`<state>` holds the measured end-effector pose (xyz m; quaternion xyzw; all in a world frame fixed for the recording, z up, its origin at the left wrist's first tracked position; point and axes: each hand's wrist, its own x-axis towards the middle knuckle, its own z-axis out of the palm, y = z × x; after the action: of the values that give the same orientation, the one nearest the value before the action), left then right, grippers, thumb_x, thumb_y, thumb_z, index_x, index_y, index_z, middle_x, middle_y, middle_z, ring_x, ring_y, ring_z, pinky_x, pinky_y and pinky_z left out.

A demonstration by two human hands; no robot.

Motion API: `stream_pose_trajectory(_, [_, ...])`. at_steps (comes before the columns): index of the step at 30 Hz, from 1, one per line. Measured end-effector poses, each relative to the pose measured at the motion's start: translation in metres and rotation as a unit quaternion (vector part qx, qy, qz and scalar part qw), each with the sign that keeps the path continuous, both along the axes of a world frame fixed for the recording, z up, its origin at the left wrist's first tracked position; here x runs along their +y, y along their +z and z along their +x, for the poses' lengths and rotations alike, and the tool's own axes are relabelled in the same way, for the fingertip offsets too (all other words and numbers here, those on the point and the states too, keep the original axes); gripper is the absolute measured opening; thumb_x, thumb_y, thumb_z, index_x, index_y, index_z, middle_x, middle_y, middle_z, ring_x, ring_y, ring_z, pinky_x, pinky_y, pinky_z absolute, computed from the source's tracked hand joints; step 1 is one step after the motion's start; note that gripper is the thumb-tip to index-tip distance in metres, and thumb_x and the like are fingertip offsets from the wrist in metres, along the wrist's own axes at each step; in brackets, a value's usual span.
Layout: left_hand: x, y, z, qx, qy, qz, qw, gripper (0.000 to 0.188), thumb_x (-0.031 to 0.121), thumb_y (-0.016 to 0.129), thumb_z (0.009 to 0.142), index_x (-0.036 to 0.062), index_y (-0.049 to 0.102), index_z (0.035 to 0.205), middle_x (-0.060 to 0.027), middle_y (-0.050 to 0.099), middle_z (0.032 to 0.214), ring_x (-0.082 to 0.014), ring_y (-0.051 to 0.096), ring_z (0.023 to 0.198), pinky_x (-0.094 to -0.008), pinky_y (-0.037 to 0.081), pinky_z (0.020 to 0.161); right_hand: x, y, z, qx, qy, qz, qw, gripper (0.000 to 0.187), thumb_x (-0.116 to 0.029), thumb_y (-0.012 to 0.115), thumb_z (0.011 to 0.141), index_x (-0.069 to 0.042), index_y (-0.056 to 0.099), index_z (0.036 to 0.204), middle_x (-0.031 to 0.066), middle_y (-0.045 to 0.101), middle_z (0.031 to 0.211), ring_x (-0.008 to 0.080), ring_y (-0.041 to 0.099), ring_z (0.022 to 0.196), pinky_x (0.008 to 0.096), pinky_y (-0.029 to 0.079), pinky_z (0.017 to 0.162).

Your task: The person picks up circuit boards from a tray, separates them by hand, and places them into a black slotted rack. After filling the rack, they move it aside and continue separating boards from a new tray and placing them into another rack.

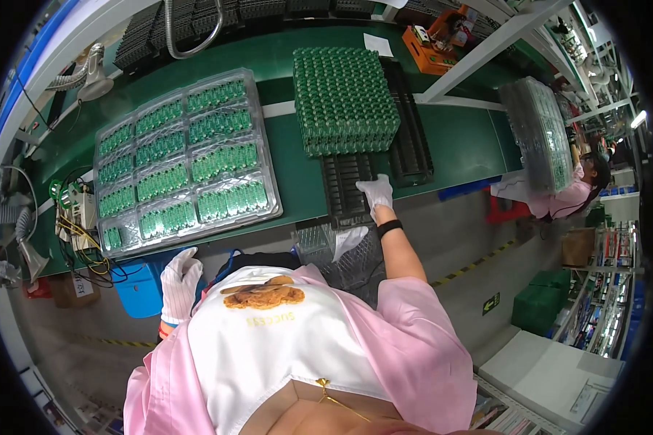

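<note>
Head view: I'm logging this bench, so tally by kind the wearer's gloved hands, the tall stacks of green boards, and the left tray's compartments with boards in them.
Gloved hands (left hand, right hand): 2
Board stack: 1
Compartments with boards in the left tray: 12
Total: 15

Even indoor light, glare on the clear tray (273, 197), fisheye curvature toward black corners

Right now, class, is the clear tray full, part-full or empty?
Part-full: green boards line the clear tray, but its near-left pocket holds only a short row.
</note>
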<state>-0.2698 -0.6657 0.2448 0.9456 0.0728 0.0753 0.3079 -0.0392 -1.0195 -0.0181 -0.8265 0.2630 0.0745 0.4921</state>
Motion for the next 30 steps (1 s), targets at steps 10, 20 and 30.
stream_pose_trajectory(10, [-0.004, 0.005, 0.030, 0.023, -0.043, -0.009, 0.999, 0.032, -0.002, 0.059, 0.080, 0.0014, 0.060, 0.111, -0.0119, 0.065, 0.080, -0.0191, 0.062, 0.070, -0.0283, 0.049, 0.066, 0.009, 0.102, 0.001, -0.230, 0.109, -0.280, 0.926, 0.063, -0.024, 0.073, 0.071, -0.005, 0.047, 0.125, 0.0157, 0.052, 0.122, 0.0328, 0.050, 0.115, 0.0398, 0.045, 0.090])
stream_pose_trajectory(20, [0.025, 0.013, 0.042, -0.027, -0.064, -0.009, 0.998, 0.028, 0.000, 0.058, 0.082, -0.0010, 0.060, 0.110, -0.0098, 0.065, 0.079, -0.0156, 0.062, 0.068, -0.0262, 0.050, 0.065, 0.027, 0.136, 0.065, -0.424, 0.222, -0.415, 0.774, 0.043, -0.021, 0.072, 0.069, -0.010, 0.057, 0.108, 0.0096, 0.058, 0.104, 0.0284, 0.054, 0.103, 0.0404, 0.043, 0.088])
stream_pose_trajectory(30, [0.052, 0.036, 0.053, -0.038, -0.013, -0.039, 0.998, 0.032, 0.005, 0.066, 0.081, -0.0029, 0.058, 0.112, -0.0100, 0.065, 0.089, -0.0139, 0.063, 0.078, -0.0250, 0.051, 0.071, 0.029, 0.230, 0.044, -0.475, 0.345, -0.286, 0.757, 0.013, -0.017, 0.067, 0.071, -0.006, 0.061, 0.074, 0.0108, 0.056, 0.076, 0.0303, 0.057, 0.079, 0.0406, 0.046, 0.067])
